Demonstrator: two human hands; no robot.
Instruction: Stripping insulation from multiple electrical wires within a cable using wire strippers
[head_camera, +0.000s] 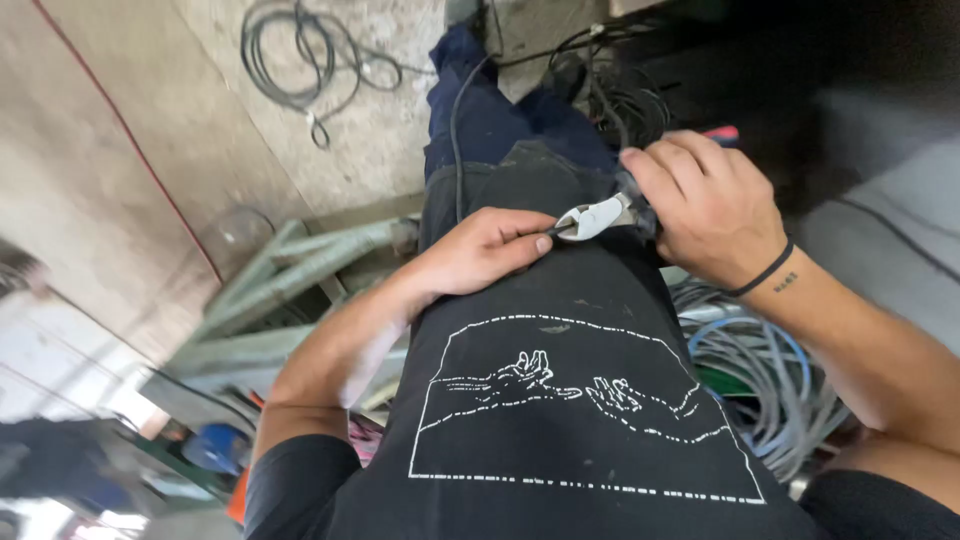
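Two hands meet over a pair of cutting pliers in front of a black T-shirt.

The black T-shirt (560, 400) with its white line drawing fills the lower middle; grey cable coils (760, 370) lie to its right, a green metal frame (290, 270) to its left, and a dark cable loop (300, 50) lies on the concrete floor above. The right hand (710, 205) is closed around the red-handled cutting pliers (600, 215), whose pale jaws point left. The left hand (480, 250) lies just beside them, fingers curled and pinching a thin dark wire (455, 130) at the jaw tips.
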